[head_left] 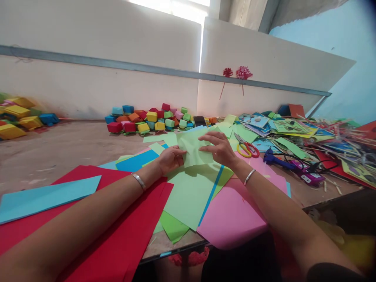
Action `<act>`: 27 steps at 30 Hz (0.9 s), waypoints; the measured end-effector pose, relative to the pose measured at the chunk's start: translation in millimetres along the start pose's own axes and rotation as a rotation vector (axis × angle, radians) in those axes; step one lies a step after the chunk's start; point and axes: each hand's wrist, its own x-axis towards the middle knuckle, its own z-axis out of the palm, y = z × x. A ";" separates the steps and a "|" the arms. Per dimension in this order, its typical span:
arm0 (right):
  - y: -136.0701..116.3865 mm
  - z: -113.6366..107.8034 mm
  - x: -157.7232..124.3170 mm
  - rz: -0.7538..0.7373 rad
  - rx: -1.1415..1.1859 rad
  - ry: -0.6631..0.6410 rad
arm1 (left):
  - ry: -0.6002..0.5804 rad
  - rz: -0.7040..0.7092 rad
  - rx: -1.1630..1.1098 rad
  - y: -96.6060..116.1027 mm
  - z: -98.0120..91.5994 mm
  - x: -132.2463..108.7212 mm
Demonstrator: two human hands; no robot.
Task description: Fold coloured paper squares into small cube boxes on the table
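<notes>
Both hands hold a small light green paper sheet just above the table. My left hand pinches its left edge, fingers closed on it. Over the sheet's upper right part lies my right hand, its fingers curled and pressing the paper. Under the hands lie larger sheets: light green, pink, blue and red. A silver bracelet sits on each wrist.
A heap of small coloured paper boxes lies at the back, more of these boxes at far left. Scissors with red and yellow handles, a purple glue gun and piles of cards lie right. White panels wall the table's back.
</notes>
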 end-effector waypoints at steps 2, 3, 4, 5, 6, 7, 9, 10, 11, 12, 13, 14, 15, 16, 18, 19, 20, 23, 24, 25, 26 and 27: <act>-0.9 0.0 0.7 -0.010 0.062 0.021 | -0.011 -0.029 -0.017 1.4 -1.2 -1.5; -1.5 0.4 1.0 -0.021 0.107 0.026 | -0.020 -0.049 -0.020 1.4 -1.6 -2.4; -2.0 1.1 1.2 -0.034 0.155 0.026 | -0.027 -0.062 -0.015 0.8 -1.8 -3.3; -2.5 1.9 1.3 -0.047 0.202 0.022 | -0.029 -0.064 -0.001 -0.2 -1.9 -4.1; -2.9 2.7 1.2 -0.057 0.244 0.014 | -0.026 -0.055 0.024 -1.7 -1.7 -4.6; -3.0 3.3 1.0 -0.064 0.278 0.004 | -0.021 -0.040 0.053 -3.5 -1.5 -4.8; -2.9 3.5 0.5 -0.060 0.319 -0.012 | -0.007 -0.009 0.103 -7.4 -1.0 -4.3; -2.8 3.0 0.3 -0.048 0.329 -0.015 | 0.001 0.004 0.115 -9.2 -1.0 -3.7; -2.8 2.1 0.2 -0.026 0.334 -0.018 | 0.013 0.017 0.117 -10.7 -1.0 -2.9; -3.0 1.1 0.1 0.005 0.338 -0.020 | 0.027 0.029 0.113 -11.9 -1.1 -2.1; -3.6 0.1 0.0 0.046 0.348 -0.017 | 0.039 0.038 0.109 -12.8 -1.1 -1.4; -4.6 -0.7 0.0 0.100 0.368 -0.008 | 0.051 0.046 0.106 -13.3 -1.1 -0.8; -6.0 -1.2 0.0 0.164 0.400 0.007 | 0.064 0.057 0.098 -13.5 -0.9 -0.5; -7.7 -1.1 -0.1 0.233 0.441 0.022 | 0.074 0.070 0.087 -13.5 -0.5 -0.4; -11.5 0.6 -0.3 0.362 0.543 0.053 | 0.076 0.078 0.073 -13.1 0.7 -0.7; -13.2 2.0 -0.4 0.427 0.595 0.061 | 0.067 0.065 0.079 -12.8 1.3 -1.0; -14.6 3.7 -0.7 0.494 0.635 0.067 | 0.050 0.039 0.098 -12.6 1.9 -1.3; -16.5 8.7 -1.7 0.684 0.663 0.065 | -0.015 -0.027 0.175 -12.1 3.4 -2.4; -16.4 9.9 -2.0 0.727 0.653 0.060 | -0.025 -0.013 0.174 -11.9 3.8 -2.8; -16.0 10.9 -2.2 0.756 0.642 0.054 | -0.020 0.014 0.156 -11.4 4.0 -3.2; -15.5 11.7 -2.3 0.774 0.636 0.051 | -0.003 0.045 0.130 -10.8 4.2 -3.7; -15.1 12.2 -2.4 0.788 0.635 0.049 | 0.025 0.078 0.105 -9.9 4.2 -4.3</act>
